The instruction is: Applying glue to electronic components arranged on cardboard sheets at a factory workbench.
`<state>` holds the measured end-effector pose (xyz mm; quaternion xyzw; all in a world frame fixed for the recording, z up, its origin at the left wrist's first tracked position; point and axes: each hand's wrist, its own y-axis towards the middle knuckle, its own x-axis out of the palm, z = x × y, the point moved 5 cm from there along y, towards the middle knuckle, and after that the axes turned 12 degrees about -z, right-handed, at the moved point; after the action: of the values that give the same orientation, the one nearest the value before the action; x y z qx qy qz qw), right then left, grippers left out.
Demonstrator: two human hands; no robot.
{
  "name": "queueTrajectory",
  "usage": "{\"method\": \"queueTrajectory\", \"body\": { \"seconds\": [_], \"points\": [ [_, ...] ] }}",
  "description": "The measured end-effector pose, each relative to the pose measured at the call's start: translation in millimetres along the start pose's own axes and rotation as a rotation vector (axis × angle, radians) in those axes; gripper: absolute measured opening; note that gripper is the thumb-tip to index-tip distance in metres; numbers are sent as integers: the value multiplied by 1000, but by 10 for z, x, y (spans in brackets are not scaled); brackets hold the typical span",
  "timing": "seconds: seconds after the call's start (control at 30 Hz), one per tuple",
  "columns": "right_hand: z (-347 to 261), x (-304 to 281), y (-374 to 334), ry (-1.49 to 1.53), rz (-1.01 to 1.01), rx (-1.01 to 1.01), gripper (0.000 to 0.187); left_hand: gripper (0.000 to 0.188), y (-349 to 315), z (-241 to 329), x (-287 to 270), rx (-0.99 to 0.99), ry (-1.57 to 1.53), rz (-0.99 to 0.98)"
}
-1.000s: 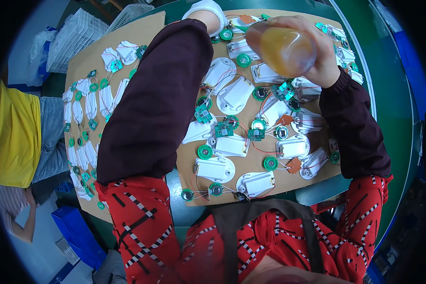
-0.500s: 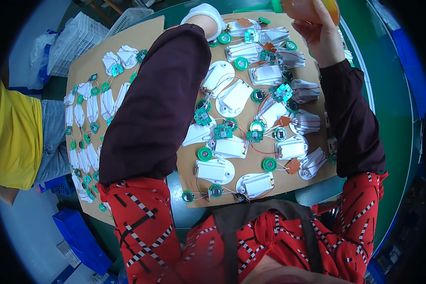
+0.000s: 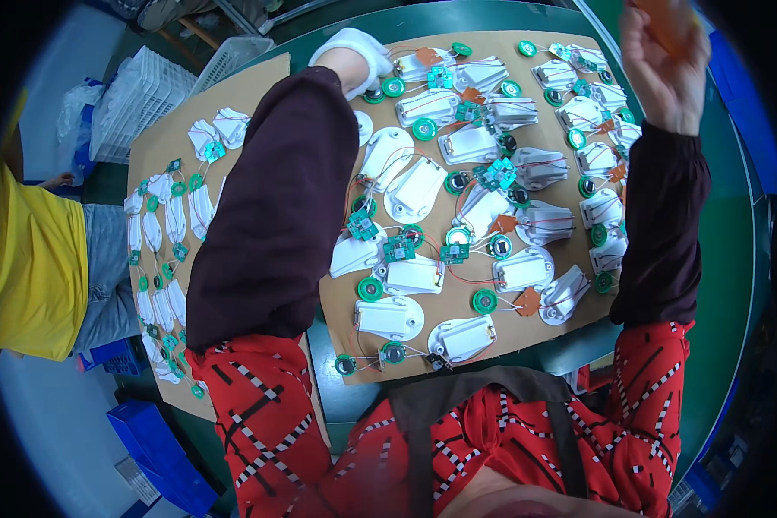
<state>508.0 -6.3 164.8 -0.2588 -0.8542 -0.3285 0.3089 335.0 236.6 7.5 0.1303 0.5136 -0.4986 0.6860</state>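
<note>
My right hand [image 3: 675, 86] is raised at the upper right edge, wrapped round an amber squeeze bottle [image 3: 665, 26]. The bottle is smeared by motion and partly cut off by the frame's edge. My left hand [image 3: 354, 53], in white fabric like a glove, reaches to the far side of the cardboard sheet [image 3: 337, 332]; its fingers are hidden. Close to it sit a green-rimmed round speaker [image 3: 394, 86] and a white plastic housing [image 3: 427, 108]. Several more white housings, wired to green circuit boards [image 3: 496, 174] and round speakers, lie in rows beneath my arms.
A second cardboard sheet [image 3: 168, 112] at the left carries more wired housings. Beyond it stand white plastic crates [image 3: 142, 95]. A person in a yellow top [image 3: 39, 268] is at the left. A blue bin [image 3: 160, 457] sits at lower left. The table [image 3: 716, 259] is green.
My right hand has moved outward to the right with the bottle, uncovering a right-hand column of housings. The left hand has shifted slightly left. The person in yellow has moved a little.
</note>
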Motion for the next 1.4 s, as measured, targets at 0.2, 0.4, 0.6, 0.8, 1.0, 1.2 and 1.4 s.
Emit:
{"method": "queueTrajectory", "body": {
  "seconds": [0.2, 0.4, 0.6, 0.8, 1.0, 1.2, 1.4],
  "points": [
    [-675, -645, -241, 161, -115, 19, 54, 24, -343, 246, -481, -54, 403, 210],
    [-548, -1230, -253, 102, -137, 149, 54, 25, -278, 947, -352, 171, 24, 267],
    [-451, -808, -400, 53, 173, 15, 37, 27, -170, 1392, -68, 116, 270, 61],
    [-431, -678, -392, -8, 101, 20, 43, 22, -517, 1065, -74, 77, 129, -86],
    [-287, -472, -470, 18, 116, 132, 46, 29, -750, 938, 267, -168, 338, -46],
    [-470, -127, -637, -115, -19, 0, 46, 14, -850, 998, 430, 5, 419, 246],
    [-350, 181, -648, -178, -125, -17, 39, 16, -851, 937, 290, -99, 296, 167]
  ]
}}
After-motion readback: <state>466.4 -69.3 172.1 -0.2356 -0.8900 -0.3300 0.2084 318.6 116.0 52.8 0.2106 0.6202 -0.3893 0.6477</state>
